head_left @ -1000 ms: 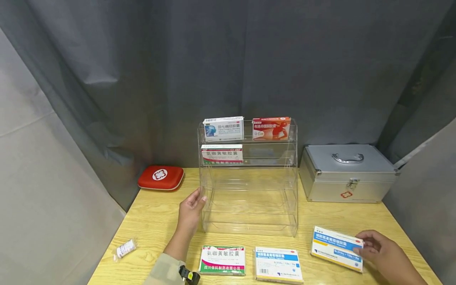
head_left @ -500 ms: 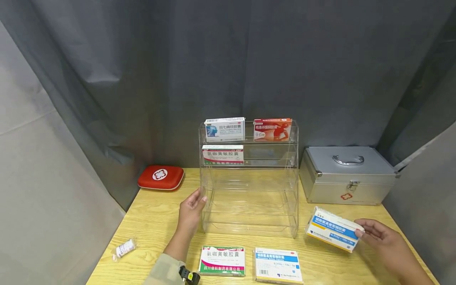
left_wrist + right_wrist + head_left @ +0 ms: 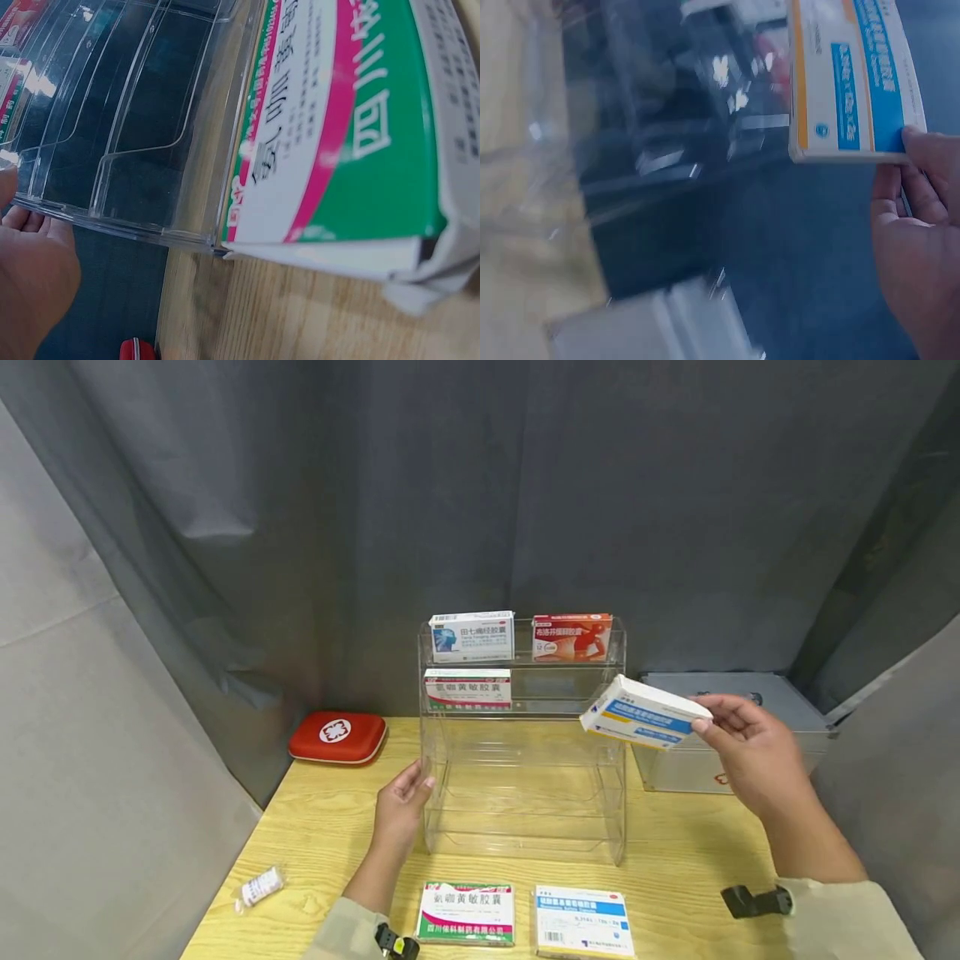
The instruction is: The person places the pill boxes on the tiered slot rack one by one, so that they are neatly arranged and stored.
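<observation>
My right hand [image 3: 750,752] pinches a white, blue and yellow medicine box [image 3: 647,713] by its right end, thumb in front and fingers behind. The box is tilted in the air, overlapping the right side of a clear acrylic display rack [image 3: 525,842] in the head view. At the rack's left side panel, my left hand [image 3: 405,797] holds the edge between thumb and fingers. On the rack's top tier stand a white medicine box [image 3: 472,637] and a red one [image 3: 572,638]. A green, pink and white box [image 3: 468,690] stands on the second tier, at left.
Before the rack lie a green and pink box [image 3: 466,913] and a blue and white box [image 3: 583,922]. A silver case [image 3: 675,768] stands at back right, partly behind my right hand. A red zip case [image 3: 337,737] and a small wrapped white roll [image 3: 262,886] lie left.
My right hand has lifted the blue and white medicine box off the table, then up and left toward the rack. My left hand stays at the rack's side.
</observation>
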A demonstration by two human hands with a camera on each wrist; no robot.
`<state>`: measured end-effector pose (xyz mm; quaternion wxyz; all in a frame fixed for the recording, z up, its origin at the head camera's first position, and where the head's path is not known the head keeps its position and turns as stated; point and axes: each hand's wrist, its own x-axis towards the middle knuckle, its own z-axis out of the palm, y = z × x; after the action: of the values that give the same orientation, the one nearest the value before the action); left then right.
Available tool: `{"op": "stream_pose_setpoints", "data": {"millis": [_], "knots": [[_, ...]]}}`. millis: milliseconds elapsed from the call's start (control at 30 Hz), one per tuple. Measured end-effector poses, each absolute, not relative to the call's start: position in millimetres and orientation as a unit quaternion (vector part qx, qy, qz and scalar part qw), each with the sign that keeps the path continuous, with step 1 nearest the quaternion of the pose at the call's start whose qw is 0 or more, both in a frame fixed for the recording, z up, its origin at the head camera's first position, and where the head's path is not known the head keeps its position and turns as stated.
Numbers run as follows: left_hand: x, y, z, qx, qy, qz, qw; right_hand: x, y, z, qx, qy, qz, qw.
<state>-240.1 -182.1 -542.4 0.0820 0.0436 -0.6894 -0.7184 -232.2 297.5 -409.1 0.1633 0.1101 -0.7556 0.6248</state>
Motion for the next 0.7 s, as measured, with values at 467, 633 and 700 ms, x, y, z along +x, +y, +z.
{"op": "stream_pose_setpoints", "data": {"millis": [467, 633, 700], "knots": [[-239, -181, -540, 0.05, -0.697, -0.711, 0.081, -289, 216, -340, 0.092, -0.792, 0.565, 0.21], [-240, -181, -541, 0.048, -0.697, -0.71, 0.087, -296, 209, -343, 0.11, -0.839, 0.483, 0.226], [-241, -181, -541, 0.05, -0.696, -0.711, 0.088, -297, 208, -344, 0.123, -0.851, 0.459, 0.222]]}}
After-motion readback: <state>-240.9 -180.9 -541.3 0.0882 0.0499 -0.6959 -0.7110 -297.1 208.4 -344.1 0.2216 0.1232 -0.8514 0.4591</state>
